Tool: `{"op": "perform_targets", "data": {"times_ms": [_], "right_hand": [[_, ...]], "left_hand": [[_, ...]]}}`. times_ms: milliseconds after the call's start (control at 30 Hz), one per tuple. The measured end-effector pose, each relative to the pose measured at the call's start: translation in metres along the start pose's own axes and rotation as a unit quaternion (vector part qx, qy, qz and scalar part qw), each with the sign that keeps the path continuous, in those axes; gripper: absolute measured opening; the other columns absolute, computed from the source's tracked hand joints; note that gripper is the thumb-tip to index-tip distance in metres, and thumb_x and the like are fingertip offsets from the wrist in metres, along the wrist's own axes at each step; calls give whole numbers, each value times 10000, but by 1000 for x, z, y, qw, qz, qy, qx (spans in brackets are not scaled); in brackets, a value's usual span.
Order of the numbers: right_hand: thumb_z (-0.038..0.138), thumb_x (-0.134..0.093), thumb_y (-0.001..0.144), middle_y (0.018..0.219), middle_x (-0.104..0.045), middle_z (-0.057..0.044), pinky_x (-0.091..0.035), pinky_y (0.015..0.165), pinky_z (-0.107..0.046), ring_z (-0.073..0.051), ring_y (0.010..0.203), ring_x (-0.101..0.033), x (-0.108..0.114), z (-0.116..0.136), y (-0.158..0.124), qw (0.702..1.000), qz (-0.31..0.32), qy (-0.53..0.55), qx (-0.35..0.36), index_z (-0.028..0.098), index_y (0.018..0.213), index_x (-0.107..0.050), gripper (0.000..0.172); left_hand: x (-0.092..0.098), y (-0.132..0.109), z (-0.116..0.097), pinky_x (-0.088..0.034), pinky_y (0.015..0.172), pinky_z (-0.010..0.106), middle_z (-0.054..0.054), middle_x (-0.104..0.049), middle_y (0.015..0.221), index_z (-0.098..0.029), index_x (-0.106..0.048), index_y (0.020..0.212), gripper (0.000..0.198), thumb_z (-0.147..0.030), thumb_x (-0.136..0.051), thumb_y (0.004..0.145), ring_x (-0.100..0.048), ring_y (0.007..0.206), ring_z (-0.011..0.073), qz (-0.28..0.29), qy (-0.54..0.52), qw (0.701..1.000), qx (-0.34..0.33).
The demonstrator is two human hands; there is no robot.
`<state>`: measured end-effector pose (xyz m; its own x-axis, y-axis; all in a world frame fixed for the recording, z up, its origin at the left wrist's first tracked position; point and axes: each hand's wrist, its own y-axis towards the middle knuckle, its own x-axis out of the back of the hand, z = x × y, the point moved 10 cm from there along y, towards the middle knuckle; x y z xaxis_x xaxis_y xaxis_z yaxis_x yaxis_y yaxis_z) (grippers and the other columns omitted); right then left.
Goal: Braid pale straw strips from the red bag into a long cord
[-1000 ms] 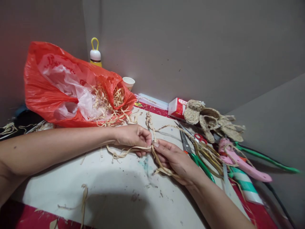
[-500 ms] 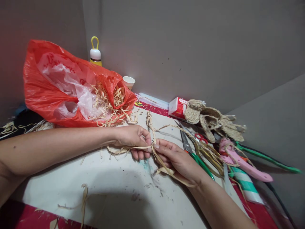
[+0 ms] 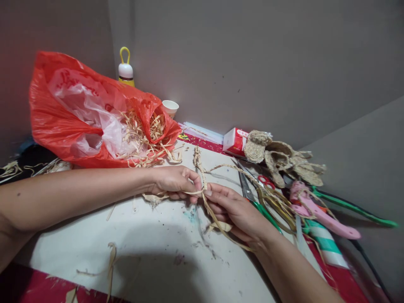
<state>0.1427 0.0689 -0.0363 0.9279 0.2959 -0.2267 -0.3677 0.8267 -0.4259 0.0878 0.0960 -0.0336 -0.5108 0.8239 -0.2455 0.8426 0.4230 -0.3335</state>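
Two pinching grips: our left hand (image 3: pixel 176 181) holds a pale strand (image 3: pixel 193 193), our right hand (image 3: pixel 235 208) the near end of a straw braid (image 3: pixel 198 161); we list green-handled scissors (image 3: pixel 247 191) nearby.

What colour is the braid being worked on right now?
The braid is a pale straw tan, best seen in the head view.

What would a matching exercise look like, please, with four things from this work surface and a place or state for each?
1. Braid
2. Plastic bag
3. Bottle
4. Box

A. beside the woven pieces
B. near end between the left hand and right hand
C. with dry strips at its mouth
D. topped by a yellow loop

Pairs: 1-B, 2-C, 3-D, 4-A
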Motion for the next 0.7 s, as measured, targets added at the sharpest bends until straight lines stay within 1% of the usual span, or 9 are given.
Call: {"op": "perform_targets", "data": {"times_ms": [67,133,233,267,333,400,467,567,700], "right_hand": [[369,-671,761,483,-242,108,-74,377,-165,-41,431,-105,2,1,0,1000,-6,-4,4,167,731,-503,264],[384,-675,753,479,-252,108,-79,376,-168,-40,427,-112,2,1,0,1000,-8,-12,5,174,712,-484,288],[414,-654,768,475,-274,104,-96,375,-175,-43,422,-133,5,2,-1,999,-33,-39,12,179,691,-469,309],[418,-651,770,474,-281,102,-99,375,-178,-44,422,-141,8,3,-1,997,-46,-52,18,178,685,-470,312],[412,-657,762,471,-286,100,-98,376,-183,-45,423,-153,13,4,-1,994,-74,-77,34,176,670,-474,313],[408,-667,747,465,-283,98,-97,379,-190,-45,421,-156,16,5,0,990,-90,-94,48,175,646,-472,320],[417,-659,747,461,-276,96,-100,380,-198,-47,417,-156,18,5,1,988,-96,-106,59,177,623,-464,334],[437,-637,757,470,-266,92,-112,380,-203,-50,412,-163,18,3,2,985,-97,-127,65,183,605,-449,351],[436,-594,789,504,-277,81,-152,387,-192,-56,436,-201,17,4,1,976,-98,-177,77,183,605,-429,353]], "left_hand": [[1,1,-4,-172,366,159,-50,-521,541,-170,-503,765,156,-278,-610,725,-297,385,27,-18,49,998,-32],[1,0,-10,-192,400,166,-63,-455,537,-162,-496,734,135,-270,-574,752,-309,425,33,-39,99,991,-78],[-1,-4,-21,-234,456,175,-63,-400,557,-161,-459,668,146,-240,-531,768,-328,490,48,-91,201,965,-143],[-2,-7,-26,-252,476,180,-58,-407,566,-163,-452,657,144,-226,-515,771,-345,510,56,-115,247,949,-160],[-4,-15,-36,-281,517,191,-48,-430,578,-169,-443,642,139,-195,-478,775,-380,545,71,-162,340,905,-197],[-8,-22,-45,-288,534,198,-44,-441,571,-174,-441,638,143,-174,-445,780,-392,549,79,-193,410,863,-224],[-12,-25,-48,-288,533,203,-37,-466,569,-178,-460,658,136,-163,-423,787,-410,542,84,-198,454,836,-237],[-15,-25,-46,-297,535,214,-14,-551,616,-189,-530,748,127,-182,-418,805,-481,567,105,-192,525,795,-236],[-26,-25,-42,-310,543,242,6,-640,725,-210,-579,884,178,-220,-407,840,-552,613,141,-168,635,714,-244]]}}
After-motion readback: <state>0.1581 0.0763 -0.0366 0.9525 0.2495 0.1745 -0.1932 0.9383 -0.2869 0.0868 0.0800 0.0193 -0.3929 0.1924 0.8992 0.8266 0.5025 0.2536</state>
